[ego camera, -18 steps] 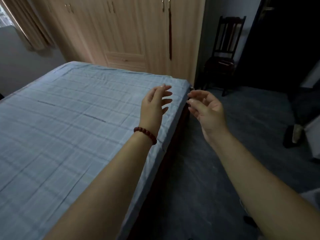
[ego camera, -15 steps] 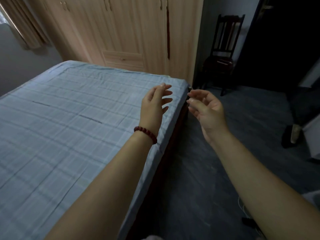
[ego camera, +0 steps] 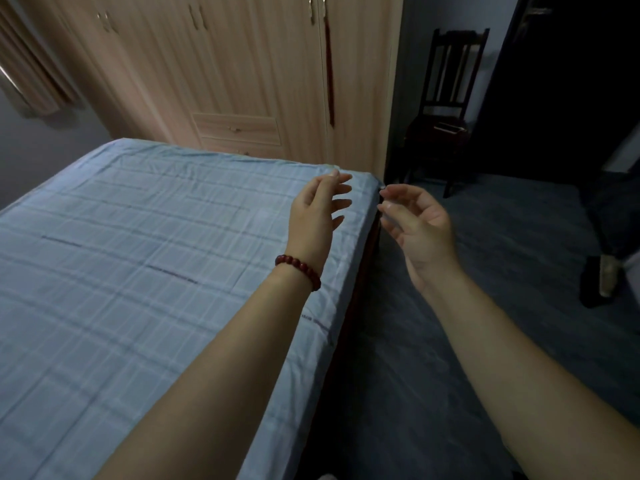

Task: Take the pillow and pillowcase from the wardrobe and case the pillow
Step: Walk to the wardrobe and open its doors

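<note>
Pale wood doors of the wardrobe (ego camera: 249, 71) stood closed beyond the far end of the bed (ego camera: 138, 271), so neither pillow nor pillowcase could be seen; by the task they presumably lay inside. Both hands hung empty in the air, well short of the doors. The left hand (ego camera: 317, 216), with a bead bracelet (ego camera: 298, 266) at its wrist, was over the bed's far right corner with fingers loosely spread. The right hand (ego camera: 417, 223) was just past the bed's right edge, over the floor (ego camera: 502, 271), fingers curled but gripping nothing. The wardrobe lay straight ahead of both hands. The nearest door pair, with handles (ego camera: 318, 5) at the top of the view, stood almost directly beyond them, about equally near to either. The next move probably called for stepping along the bed's right edge and opening a door.
</note>
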{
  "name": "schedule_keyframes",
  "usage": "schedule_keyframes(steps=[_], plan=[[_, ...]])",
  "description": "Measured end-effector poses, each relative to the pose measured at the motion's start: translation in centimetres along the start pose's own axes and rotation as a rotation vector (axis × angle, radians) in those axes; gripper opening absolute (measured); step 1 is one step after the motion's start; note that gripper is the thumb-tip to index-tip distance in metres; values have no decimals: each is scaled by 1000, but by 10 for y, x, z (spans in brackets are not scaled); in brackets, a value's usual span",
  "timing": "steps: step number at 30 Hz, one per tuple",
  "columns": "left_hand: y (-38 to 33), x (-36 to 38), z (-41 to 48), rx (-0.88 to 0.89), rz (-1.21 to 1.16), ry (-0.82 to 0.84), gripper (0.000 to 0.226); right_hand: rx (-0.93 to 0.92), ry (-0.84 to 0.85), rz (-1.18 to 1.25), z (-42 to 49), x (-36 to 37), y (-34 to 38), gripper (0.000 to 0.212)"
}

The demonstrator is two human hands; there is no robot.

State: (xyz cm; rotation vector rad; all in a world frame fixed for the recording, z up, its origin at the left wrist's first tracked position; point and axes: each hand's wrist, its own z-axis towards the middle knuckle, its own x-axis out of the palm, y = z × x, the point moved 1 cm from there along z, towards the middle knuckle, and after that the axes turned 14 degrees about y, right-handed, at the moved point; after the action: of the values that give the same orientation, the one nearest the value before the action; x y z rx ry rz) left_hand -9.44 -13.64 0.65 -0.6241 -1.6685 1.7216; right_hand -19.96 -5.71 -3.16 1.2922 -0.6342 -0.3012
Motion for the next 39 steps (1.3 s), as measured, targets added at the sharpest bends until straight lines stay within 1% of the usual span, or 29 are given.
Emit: schedule_keyframes(steps=[4, 9, 14, 19, 26, 30, 39], plan=[[2, -9, 39, 12, -23, 41, 18, -54, -24, -5, 35, 1, -1, 22], [9, -8, 84, -24, -73, 78, 15, -108, -76, -27, 71, -11, 3, 25], [16, 9, 137, -38, -62, 118, 21, -113, -110, 17, 112, -35, 4, 23], [28, 42, 197, -41, -70, 124, 23, -100, -130, -10, 163, -77, 5, 21], [35, 101, 287, -30, -86, 108, 23, -108, -105, -8, 245, -152, 21, 23], [44, 121, 328, -41, -96, 96, 23, -94, -86, -40, 280, -188, 18, 22], [70, 156, 419, -90, -57, 103, 22, -53, -115, 6, 359, -241, 4, 19]])
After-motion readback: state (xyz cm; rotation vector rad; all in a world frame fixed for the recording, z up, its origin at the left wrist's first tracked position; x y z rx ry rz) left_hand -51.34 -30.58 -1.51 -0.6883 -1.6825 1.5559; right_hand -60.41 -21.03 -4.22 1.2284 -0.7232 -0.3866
